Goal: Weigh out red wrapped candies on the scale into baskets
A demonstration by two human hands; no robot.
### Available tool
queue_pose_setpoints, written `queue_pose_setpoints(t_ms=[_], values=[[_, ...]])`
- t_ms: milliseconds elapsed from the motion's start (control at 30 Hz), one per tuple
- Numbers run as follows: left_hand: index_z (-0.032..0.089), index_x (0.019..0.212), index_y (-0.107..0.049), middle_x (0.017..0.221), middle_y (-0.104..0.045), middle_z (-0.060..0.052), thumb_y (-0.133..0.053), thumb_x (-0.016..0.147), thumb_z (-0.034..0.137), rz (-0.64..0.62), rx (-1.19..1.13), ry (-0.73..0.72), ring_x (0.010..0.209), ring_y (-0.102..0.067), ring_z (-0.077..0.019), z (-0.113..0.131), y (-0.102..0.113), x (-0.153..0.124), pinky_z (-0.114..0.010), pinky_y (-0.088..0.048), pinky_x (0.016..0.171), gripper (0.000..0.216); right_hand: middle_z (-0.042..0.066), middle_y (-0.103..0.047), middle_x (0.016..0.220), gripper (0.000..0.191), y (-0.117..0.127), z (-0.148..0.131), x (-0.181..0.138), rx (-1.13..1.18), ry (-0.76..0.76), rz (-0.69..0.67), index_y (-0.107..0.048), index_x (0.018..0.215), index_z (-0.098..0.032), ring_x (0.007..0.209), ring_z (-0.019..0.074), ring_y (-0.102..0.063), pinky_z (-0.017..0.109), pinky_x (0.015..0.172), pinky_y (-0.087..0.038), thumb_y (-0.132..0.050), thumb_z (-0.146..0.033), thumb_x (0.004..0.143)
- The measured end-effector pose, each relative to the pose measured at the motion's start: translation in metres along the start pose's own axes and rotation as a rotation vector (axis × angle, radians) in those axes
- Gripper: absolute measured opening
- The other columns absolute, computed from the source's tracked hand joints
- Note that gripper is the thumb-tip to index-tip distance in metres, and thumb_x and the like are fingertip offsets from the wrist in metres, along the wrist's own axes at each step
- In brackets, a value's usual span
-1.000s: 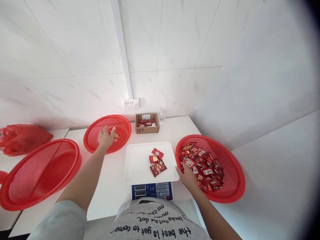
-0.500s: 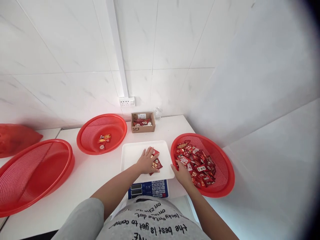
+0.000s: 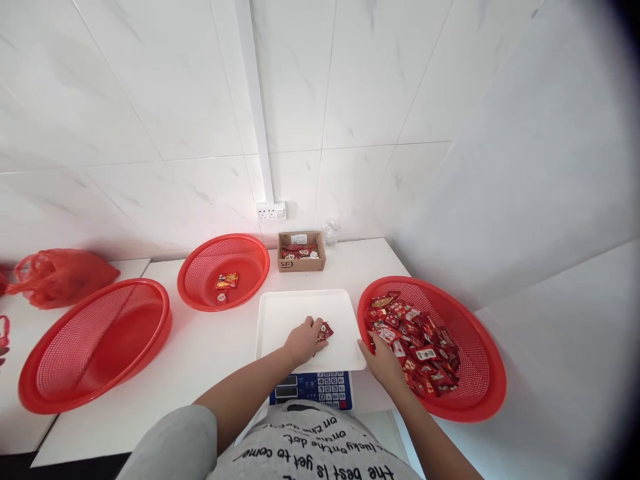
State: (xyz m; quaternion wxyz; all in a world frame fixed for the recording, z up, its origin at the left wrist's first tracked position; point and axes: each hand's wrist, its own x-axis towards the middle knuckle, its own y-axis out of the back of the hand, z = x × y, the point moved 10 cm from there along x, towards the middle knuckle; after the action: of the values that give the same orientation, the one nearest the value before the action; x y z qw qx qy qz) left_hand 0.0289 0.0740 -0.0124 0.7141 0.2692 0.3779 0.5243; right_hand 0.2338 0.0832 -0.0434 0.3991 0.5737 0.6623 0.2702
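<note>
My left hand is closed on small red candy packets lying on the white tray of a scale. Its fingers curl over them, so I cannot tell how many are in the grip. The scale's blue keypad panel shows below the tray. My right hand is closed on the left rim of a red plastic basket. Inside this tilted basket is a heap of red-wrapped packets.
Left of the tray stand a red basket with a few packets and another red basket. A cardboard box of packets and a clear glass stand by the wall. A red bag and part of another person's hand are far left.
My left hand has gone from lying spread over the packets to curled around them. My right hand stays at the basket rim. The view has swung slightly left.
</note>
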Motion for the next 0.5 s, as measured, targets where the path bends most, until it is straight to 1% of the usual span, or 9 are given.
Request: queue_pose_setpoints(t_ms=[67,133,233,300,433,500], values=[[0.022,0.110,-0.047,0.108,-0.055,-0.009,-0.057,0.076,0.030,0.051,-0.093,0.059,0.093,-0.058,-0.0235,-0.009,0.007,0.000,-0.034,-0.044,0.079,0.036,0.015,-0.052,0.128,0.054,0.000,0.001,0.000,0.004,-0.002,0.003,-0.048,0.123,-0.012,0.118,0.0255,-0.048,0.036,0.097,-0.037,-0.037,-0.046,0.083],[0.022,0.104,-0.048,0.099,-0.059,-0.006,-0.059,0.074,0.026,0.106,-0.204,0.130,0.089,-0.059,-0.0212,-0.024,0.016,-0.002,-0.032,-0.046,0.077,0.032,0.015,-0.053,0.127,0.054,-0.001,0.002,0.001,0.008,0.006,0.011,-0.049,0.123,-0.012,0.117,0.0255,-0.049,0.037,0.097,-0.037,-0.037,-0.046,0.083],[0.021,0.098,-0.047,0.084,-0.062,-0.002,-0.060,0.073,0.025,0.192,-0.399,0.250,0.075,-0.062,-0.0171,-0.054,0.030,-0.007,-0.028,-0.049,0.064,0.029,0.015,-0.055,0.125,0.053,-0.002,0.003,0.002,0.014,0.021,0.022,-0.050,0.121,-0.012,0.115,0.0254,-0.051,0.037,0.096,-0.038,-0.038,-0.046,0.083],[0.020,0.095,-0.046,0.081,-0.063,-0.002,-0.061,0.074,0.025,0.261,-0.531,0.317,0.068,-0.062,-0.0143,-0.075,0.042,-0.012,-0.025,-0.050,0.059,0.026,0.015,-0.056,0.124,0.052,-0.002,0.003,0.003,0.019,0.032,0.028,-0.051,0.120,-0.013,0.115,0.0249,-0.051,0.037,0.096,-0.038,-0.038,-0.046,0.083],[0.017,0.086,-0.046,0.076,-0.062,-0.001,-0.064,0.072,0.026,0.399,-0.738,0.387,0.062,-0.062,-0.0110,-0.106,0.069,-0.020,-0.024,-0.051,0.059,0.024,0.016,-0.055,0.125,0.053,-0.002,0.003,0.003,0.010,0.030,0.024,-0.050,0.121,-0.012,0.117,0.0251,-0.050,0.036,0.096,-0.037,-0.039,-0.046,0.082],[0.016,0.085,-0.048,0.073,-0.061,-0.001,-0.068,0.070,0.029,0.470,-0.801,0.408,0.059,-0.062,-0.0107,-0.118,0.089,-0.022,-0.024,-0.052,0.058,0.028,0.016,-0.054,0.126,0.054,-0.003,0.003,0.003,0.005,0.021,0.009,-0.049,0.122,-0.011,0.117,0.0254,-0.049,0.036,0.096,-0.037,-0.038,-0.046,0.082]])
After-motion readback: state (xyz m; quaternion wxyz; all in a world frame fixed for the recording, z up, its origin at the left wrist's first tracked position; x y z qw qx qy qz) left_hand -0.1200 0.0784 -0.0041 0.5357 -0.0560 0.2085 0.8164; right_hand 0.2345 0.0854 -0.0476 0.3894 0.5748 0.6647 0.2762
